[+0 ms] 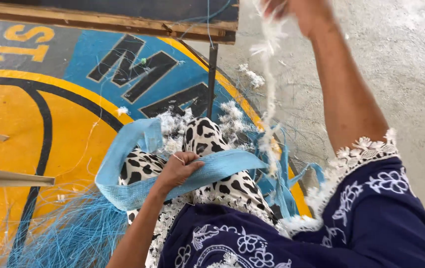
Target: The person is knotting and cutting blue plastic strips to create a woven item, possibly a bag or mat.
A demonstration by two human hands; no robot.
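My left hand (179, 168) grips a light blue woven strip (143, 144) that loops over my lap, on cloth with a black-and-white spotted pattern (207, 136). My right hand (299, 12) is raised at the top edge of the view. It is closed on a frayed white cord (270, 84) that hangs down toward the blue strip. Only part of that hand shows. White fluffy fibre bits (230, 114) lie around my knees.
A heap of loose blue strands (68, 231) lies at the lower left on a painted yellow and blue floor mat (39, 129). A wooden frame (118, 22) with a dark metal leg (212, 79) stands ahead. Bare concrete floor (401, 74) is to the right.
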